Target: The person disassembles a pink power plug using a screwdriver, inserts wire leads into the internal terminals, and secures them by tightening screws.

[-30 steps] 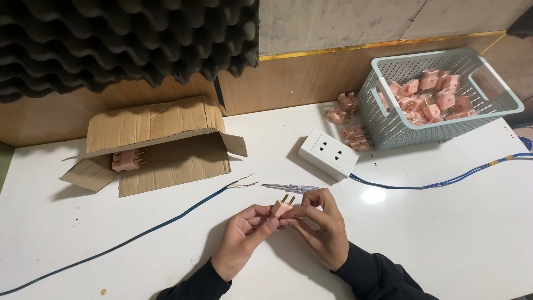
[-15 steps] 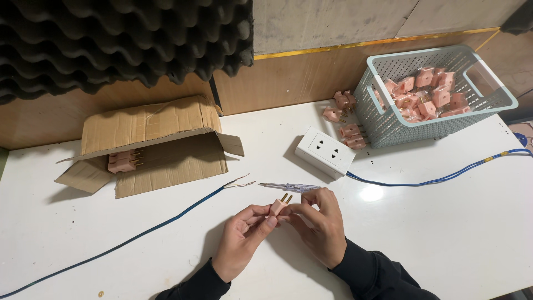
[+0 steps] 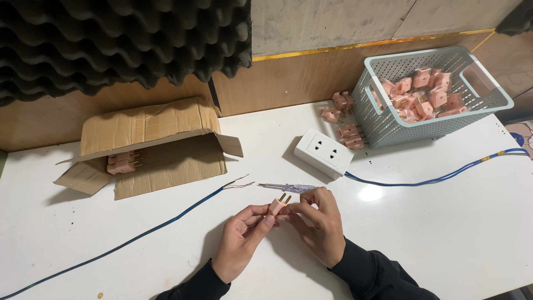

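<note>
Both hands pinched one small pink two-pin plastic plug (image 3: 277, 205).
Left hand (image 3: 240, 240) and right hand (image 3: 318, 225) met above the white surface (image 3: 444, 233), near a screwdriver (image 3: 288, 188).

A torn cardboard box (image 3: 150, 145) lies open on the white worktop (image 3: 444, 222), with pink plugs inside. A white socket block (image 3: 323, 153) trails a blue cable (image 3: 438, 179), a pale mesh basket (image 3: 488, 105) sits far right, and dark ridged foam (image 3: 122, 44) covers the wall.
</note>
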